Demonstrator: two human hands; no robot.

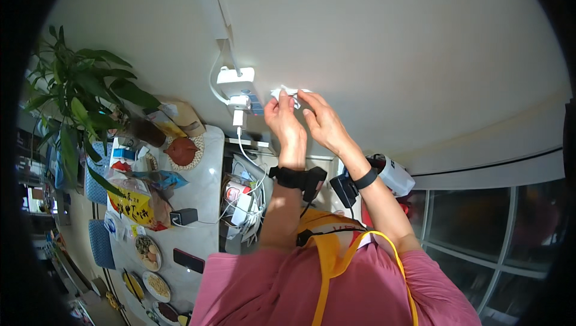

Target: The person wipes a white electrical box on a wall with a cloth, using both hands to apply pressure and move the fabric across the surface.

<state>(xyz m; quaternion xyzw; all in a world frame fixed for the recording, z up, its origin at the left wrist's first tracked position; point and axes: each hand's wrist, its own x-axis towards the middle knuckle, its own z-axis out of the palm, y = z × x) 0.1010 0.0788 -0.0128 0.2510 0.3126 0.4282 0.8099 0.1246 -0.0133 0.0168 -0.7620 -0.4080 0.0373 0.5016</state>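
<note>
White wad (290, 91), tissue or thin cloth, can't tell, is sitting right by the wall (396, 56), between the upper ends of both hands. Left hand (287, 127) is at its six o'clock, fingers bunched over the wad; can't tell if they're pinching it. Right hand (327, 124) is at four to five, thumb standing apart from the index, fingertips lying at the wad's edge.

Main risk: power strip (243, 86) is sitting at nine o'clock, near the left fingers. Sideways slip could be knocking the white plug (239, 118) at eight, loosening it; a damp wad there would be worse, but can't tell wet or dry. Weak left hold could be dropping the wad onto the cable bundle (247, 209), between six and seven. Right wrist box (344, 191) is trailing a lead; reaching far could be snagging it. Tabletop (207, 176) at seven to eight is lying clear of the hands.
</note>
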